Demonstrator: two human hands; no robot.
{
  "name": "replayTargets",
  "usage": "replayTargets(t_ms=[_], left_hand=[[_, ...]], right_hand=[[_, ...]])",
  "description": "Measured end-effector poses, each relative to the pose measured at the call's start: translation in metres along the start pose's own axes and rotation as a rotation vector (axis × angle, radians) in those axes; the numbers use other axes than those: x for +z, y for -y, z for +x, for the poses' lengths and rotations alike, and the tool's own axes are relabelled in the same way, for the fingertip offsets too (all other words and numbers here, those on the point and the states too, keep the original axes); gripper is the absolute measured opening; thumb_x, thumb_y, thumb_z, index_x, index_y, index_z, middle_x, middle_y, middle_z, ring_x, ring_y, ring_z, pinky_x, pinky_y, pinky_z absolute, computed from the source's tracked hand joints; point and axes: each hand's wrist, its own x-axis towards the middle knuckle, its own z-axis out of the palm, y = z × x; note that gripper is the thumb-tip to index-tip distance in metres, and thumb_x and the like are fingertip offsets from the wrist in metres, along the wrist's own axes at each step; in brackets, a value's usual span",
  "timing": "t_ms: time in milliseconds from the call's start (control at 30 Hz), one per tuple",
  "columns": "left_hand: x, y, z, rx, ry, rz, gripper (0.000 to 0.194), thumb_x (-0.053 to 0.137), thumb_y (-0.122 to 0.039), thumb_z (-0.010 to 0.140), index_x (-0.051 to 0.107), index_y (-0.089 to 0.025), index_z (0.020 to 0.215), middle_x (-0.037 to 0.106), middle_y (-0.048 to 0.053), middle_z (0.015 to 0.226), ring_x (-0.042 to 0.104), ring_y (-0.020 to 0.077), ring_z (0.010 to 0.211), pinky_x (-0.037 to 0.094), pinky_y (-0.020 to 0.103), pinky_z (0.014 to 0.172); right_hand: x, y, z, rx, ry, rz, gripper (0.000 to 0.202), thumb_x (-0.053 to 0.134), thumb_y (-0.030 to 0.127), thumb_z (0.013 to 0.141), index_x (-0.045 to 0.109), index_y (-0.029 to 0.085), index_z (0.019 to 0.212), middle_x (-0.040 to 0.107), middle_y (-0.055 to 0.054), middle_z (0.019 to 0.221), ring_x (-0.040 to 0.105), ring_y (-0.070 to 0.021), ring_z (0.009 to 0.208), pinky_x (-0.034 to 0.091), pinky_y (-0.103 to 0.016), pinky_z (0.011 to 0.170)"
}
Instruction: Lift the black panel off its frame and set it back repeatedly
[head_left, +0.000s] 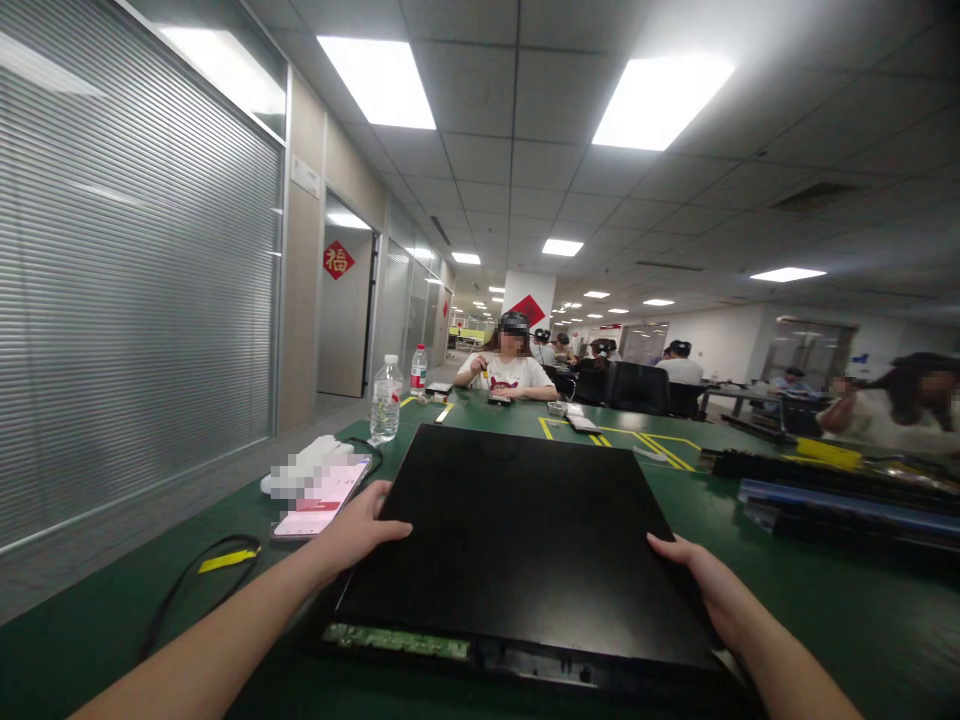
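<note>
A large flat black display panel (525, 530) lies in front of me over the green table. Along its near edge a green circuit board (397, 641) shows beside a dark frame strip. My left hand (373, 525) grips the panel's left side, thumb on top and fingers mostly out of sight beyond the edge. On the opposite side, my right hand (709, 580) holds the right edge the same way, its thumb tip on the upper face. Whether the panel rests on the table or is slightly raised, I cannot tell.
Left of the panel are a phone (319, 500), a white bundle (315, 460) and a black cable (169, 590) with a yellow tag. A water bottle (386, 400) stands behind them. Long dark strips (825, 490) lie at right. A person (514, 370) sits across the table.
</note>
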Motion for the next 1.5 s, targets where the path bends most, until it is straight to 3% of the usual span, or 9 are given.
replayTargets(t_ms=[700, 867, 1500], left_hand=[[0.000, 0.000, 0.001, 0.000, 0.006, -0.011, 0.048, 0.072, -0.019, 0.056, 0.048, -0.018, 0.097, 0.070, 0.006, 0.092, 0.066, 0.0260, 0.086, 0.049, 0.041, 0.080], [-0.001, 0.001, 0.002, -0.002, -0.004, 0.000, 0.048, 0.071, -0.017, 0.057, 0.047, -0.018, 0.097, 0.069, 0.006, 0.095, 0.065, 0.0251, 0.090, 0.050, 0.039, 0.080], [-0.006, 0.006, 0.005, -0.006, 0.014, 0.034, 0.048, 0.069, -0.016, 0.060, 0.046, -0.018, 0.101, 0.068, 0.007, 0.099, 0.065, 0.0250, 0.089, 0.050, 0.040, 0.080]], right_hand=[[-0.002, -0.003, 0.002, 0.010, 0.104, 0.038, 0.063, 0.065, 0.029, 0.067, 0.041, 0.022, 0.124, 0.070, -0.008, 0.085, 0.066, -0.0257, 0.077, 0.053, -0.040, 0.068], [0.000, -0.002, 0.001, 0.014, 0.048, 0.024, 0.065, 0.066, 0.028, 0.066, 0.040, 0.022, 0.125, 0.070, -0.009, 0.083, 0.066, -0.0271, 0.076, 0.053, -0.042, 0.069], [0.001, -0.002, 0.003, 0.028, 0.050, 0.028, 0.063, 0.065, 0.027, 0.067, 0.041, 0.021, 0.125, 0.070, -0.009, 0.084, 0.066, -0.0258, 0.075, 0.053, -0.040, 0.068]])
